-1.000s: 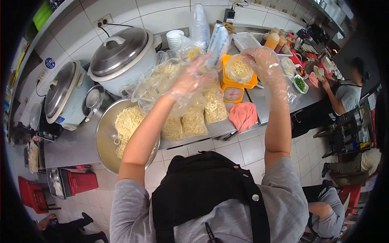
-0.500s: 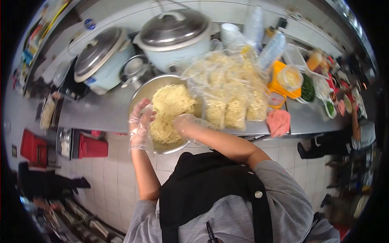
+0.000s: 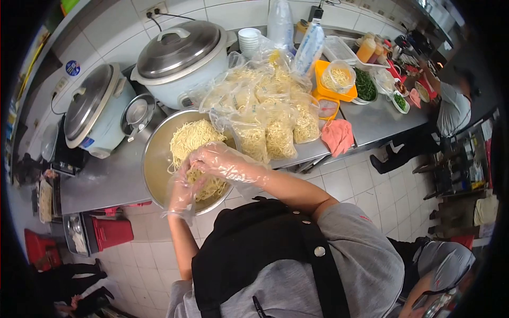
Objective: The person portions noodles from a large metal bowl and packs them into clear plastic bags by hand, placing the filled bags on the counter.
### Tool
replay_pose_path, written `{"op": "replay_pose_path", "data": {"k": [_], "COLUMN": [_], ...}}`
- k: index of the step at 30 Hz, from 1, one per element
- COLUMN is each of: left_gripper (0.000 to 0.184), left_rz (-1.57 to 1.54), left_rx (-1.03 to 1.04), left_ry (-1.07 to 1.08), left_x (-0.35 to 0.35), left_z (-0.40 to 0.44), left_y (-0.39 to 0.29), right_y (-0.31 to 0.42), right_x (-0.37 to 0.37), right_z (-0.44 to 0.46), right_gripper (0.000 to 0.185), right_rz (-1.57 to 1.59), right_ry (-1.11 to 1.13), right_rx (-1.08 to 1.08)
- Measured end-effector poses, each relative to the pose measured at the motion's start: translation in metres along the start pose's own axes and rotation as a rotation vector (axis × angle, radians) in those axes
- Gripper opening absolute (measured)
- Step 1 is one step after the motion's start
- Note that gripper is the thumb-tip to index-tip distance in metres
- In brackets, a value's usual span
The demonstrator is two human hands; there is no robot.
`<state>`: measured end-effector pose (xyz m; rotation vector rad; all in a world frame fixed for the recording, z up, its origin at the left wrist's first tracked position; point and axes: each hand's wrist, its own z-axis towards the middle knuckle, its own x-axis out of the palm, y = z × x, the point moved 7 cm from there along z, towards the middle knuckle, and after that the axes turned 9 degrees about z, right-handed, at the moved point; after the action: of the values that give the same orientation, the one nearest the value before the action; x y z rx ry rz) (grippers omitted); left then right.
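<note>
Drawn together since the earlier frame, the right hand [image 3: 214, 159] now meets the left hand [image 3: 182, 190], both working over the noodles [image 3: 195, 137] in the metal bowl [image 3: 152, 172]. Fingers curl inward; whether they pinch strands, I cannot tell. Bagged noodles [image 3: 280, 135] sit right of them.

Noodles [image 3: 192, 139] lie in the bowl [image 3: 154, 172] on the counter [image 3: 95, 183]. Right of the bowl are bags [image 3: 281, 131], then a cloth [image 3: 337, 138] and a scale [image 3: 327, 108] bearing a tub [image 3: 338, 77]. Behind the bowl stands one cooker [image 3: 183, 77]; behind and left, a pot [image 3: 154, 117] and another cooker [image 3: 108, 124].
</note>
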<state>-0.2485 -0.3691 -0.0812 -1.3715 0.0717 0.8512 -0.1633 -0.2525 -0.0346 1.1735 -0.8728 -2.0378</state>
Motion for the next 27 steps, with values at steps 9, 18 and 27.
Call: {"op": "replay_pose_path", "data": {"k": [9,18,27], "left_gripper": [0.014,0.02,0.022], "left_rz": [0.402,0.604,0.465], "left_rx": [-0.238,-0.225,-0.366], "left_ry": [0.126,0.049,-0.019], "left_x": [0.023,0.022,0.028], "left_z": [0.011,0.003,0.008], "left_y": [0.043,0.009,0.009], "right_y": [0.046,0.094,-0.066], "right_x": [-0.144,-0.358,-0.431], "right_z": [-0.022,-0.1,-0.155], "right_gripper": [0.019,0.023,0.024], "right_rz": [0.718,0.128,-0.668], "right_ry": [-0.334,-0.842,-0.481], "right_rx": [0.15,0.253,0.48]}}
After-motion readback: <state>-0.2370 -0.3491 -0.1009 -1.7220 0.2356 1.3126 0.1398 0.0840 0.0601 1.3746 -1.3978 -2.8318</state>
